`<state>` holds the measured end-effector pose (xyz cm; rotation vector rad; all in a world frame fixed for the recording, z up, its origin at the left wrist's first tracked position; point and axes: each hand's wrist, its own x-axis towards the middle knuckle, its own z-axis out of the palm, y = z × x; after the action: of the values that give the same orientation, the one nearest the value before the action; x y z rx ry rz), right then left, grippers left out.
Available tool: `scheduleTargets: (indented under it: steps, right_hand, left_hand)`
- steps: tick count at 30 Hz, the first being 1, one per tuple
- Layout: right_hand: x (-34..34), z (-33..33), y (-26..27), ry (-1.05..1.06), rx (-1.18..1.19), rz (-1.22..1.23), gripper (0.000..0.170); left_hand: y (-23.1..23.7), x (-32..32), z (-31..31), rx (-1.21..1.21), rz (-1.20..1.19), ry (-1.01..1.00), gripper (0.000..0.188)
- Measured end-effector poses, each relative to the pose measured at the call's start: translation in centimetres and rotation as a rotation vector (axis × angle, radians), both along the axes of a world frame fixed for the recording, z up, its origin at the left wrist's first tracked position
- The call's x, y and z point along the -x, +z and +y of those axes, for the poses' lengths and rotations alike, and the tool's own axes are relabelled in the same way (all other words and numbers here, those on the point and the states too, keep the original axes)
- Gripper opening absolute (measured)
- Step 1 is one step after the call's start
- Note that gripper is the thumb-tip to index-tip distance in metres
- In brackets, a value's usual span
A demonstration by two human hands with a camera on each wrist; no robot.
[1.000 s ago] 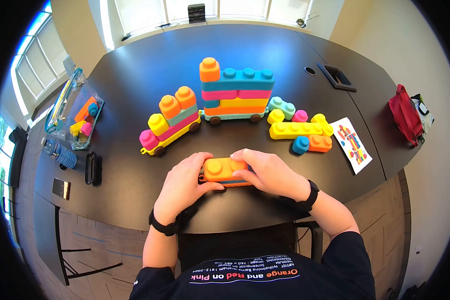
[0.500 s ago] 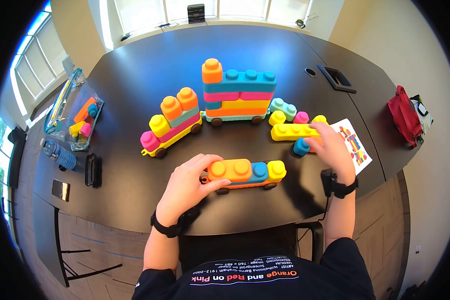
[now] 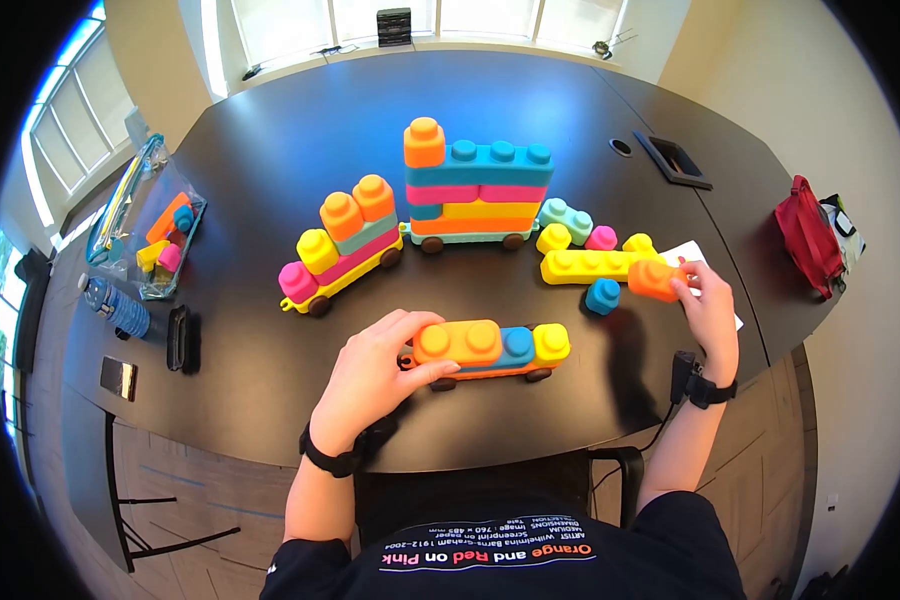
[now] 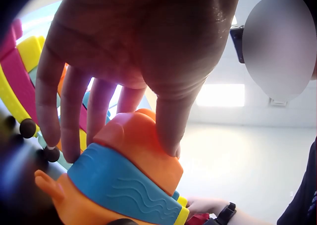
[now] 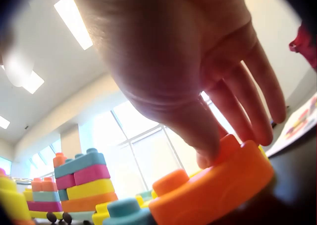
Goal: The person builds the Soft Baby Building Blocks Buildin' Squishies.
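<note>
My left hand [image 3: 362,368] grips the left end of a toy block wagon [image 3: 518,345], thumb on the near side and fingers on the far side. Under that hand, a two-stud orange block [image 4: 143,143] sits on a blue layer with wavy lines. A blue block and a yellow block [image 3: 551,343] top the wagon's right end. Over at the right, my right hand [image 3: 710,308] pinches another two-stud orange block [image 3: 654,280] between thumb and fingers. Beside this block stands a small blue block [image 3: 603,296], and a long yellow block [image 3: 585,266] lies just behind.
Two built wagons, one low [image 3: 345,265] and one tall [image 3: 478,205], stand behind the hands. A printed picture sheet [image 3: 737,322] lies partly behind the right hand. On the left are a clear bag [image 3: 130,250], a water bottle [image 3: 117,307] and a black case [image 3: 177,338].
My right hand has left the wagon, reached right and taken hold of the orange block, moving it slightly right and away from the blue one. The left hand stays on the wagon.
</note>
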<state>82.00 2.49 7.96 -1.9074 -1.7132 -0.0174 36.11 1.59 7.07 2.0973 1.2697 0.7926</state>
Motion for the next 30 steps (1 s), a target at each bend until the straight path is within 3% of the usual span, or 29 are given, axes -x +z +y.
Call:
scheduleTargets:
  steps: [2,4,6,9,12,21,24,30]
  right_hand:
    - [1.6,-0.7,1.2,0.075,-0.075,0.349,0.024]
    - [4.2,-1.4,1.7,0.147,-0.073,0.378,0.023]
    - [6.7,-1.8,1.4,0.449,-0.014,0.481,0.023]
    - [10.2,-1.8,1.3,0.611,0.028,0.383,0.024]
    - [11.7,-1.4,0.9,0.641,0.175,0.343,0.028]
    - [13.1,-1.3,1.0,0.685,0.259,0.325,0.036]
    - [13.4,-1.0,0.3,0.801,0.127,0.274,0.04]
    - [13.5,-0.7,0.3,0.803,0.221,0.332,0.042]
  left_hand:
    - [0.0,-0.1,0.0,-0.014,0.005,-0.003,0.048]
    - [-0.2,-0.2,0.0,-0.031,-0.009,-0.002,0.048]
    - [-0.3,-0.3,0.0,-0.052,-0.024,-0.001,0.049]
    - [-0.3,-0.3,0.0,-0.048,-0.033,0.007,0.048]
    - [-0.2,-0.2,0.0,-0.046,-0.02,0.004,0.048]
    - [-0.3,-0.5,0.0,-0.073,-0.03,-0.004,0.047]
    - [0.0,-0.6,-0.1,-0.047,-0.019,0.002,0.047]
    - [0.0,-0.5,-0.2,-0.049,-0.022,0.005,0.046]
